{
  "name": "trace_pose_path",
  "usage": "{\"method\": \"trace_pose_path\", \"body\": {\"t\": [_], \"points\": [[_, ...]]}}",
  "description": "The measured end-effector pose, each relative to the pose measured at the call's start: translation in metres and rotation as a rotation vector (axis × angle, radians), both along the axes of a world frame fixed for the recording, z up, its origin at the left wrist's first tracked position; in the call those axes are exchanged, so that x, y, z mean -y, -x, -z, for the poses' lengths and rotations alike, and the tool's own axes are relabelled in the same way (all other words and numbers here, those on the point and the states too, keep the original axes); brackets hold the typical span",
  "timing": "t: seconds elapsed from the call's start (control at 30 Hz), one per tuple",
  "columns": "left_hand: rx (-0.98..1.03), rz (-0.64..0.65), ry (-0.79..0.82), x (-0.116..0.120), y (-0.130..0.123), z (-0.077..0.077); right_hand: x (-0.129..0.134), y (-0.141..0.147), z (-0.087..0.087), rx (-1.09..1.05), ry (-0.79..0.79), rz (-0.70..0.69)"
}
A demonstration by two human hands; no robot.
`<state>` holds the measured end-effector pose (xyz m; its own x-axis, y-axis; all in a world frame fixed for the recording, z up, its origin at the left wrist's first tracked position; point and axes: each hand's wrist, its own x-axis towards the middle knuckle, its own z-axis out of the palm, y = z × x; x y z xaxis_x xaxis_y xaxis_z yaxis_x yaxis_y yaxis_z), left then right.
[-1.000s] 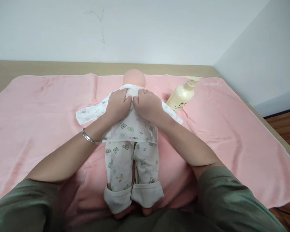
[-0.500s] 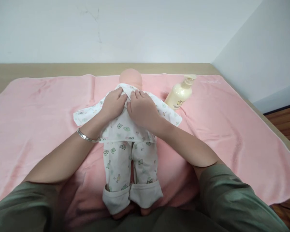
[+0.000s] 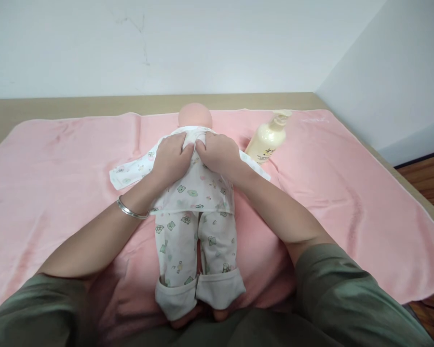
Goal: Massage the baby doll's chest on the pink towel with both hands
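A doll [image 3: 195,115] in a white printed shirt [image 3: 193,193] and matching trousers [image 3: 175,246] with folded cuffs lies face down or face hidden, its smooth head pointing away from me. On the left of its upper torso rests my left hand [image 3: 173,156], a silver bangle on the wrist, fingers laid over the cloth and thumb apart. My right hand [image 3: 220,152] lies on the right of the upper torso, its thumb close to the left thumb. Both palms are flat on the shirt with nothing held in them.
The doll lies on a pink blanket [image 3: 311,202] over a wooden surface [image 3: 94,103]. A cream pump bottle [image 3: 267,140] leans at the right of the doll's shoulder. White walls [image 3: 210,48] stand behind and at the right.
My right hand has shifted slightly right and its fingers have turned outward. The overlapping cloth near the doll's neck now looks flatter. My left thumb has moved slightly right.
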<state>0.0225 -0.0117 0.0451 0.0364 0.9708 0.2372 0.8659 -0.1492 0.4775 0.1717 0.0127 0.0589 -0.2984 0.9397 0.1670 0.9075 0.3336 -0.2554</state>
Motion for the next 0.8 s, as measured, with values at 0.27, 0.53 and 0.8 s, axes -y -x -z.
{"method": "trace_pose_path", "body": {"t": [0.27, 0.53, 0.8], "points": [[-0.139, 0.021, -0.107, 0.022, -0.016, -0.001, 0.0, -0.001, -0.001, 0.005, 0.017, -0.006], [0.02, 0.006, -0.004, -0.006, 0.005, 0.01, 0.001, 0.0, 0.001, -0.001, -0.012, -0.011], [0.008, -0.009, 0.025, -0.013, 0.008, 0.009, 0.021, 0.006, -0.001, 0.099, -0.075, -0.053]]}}
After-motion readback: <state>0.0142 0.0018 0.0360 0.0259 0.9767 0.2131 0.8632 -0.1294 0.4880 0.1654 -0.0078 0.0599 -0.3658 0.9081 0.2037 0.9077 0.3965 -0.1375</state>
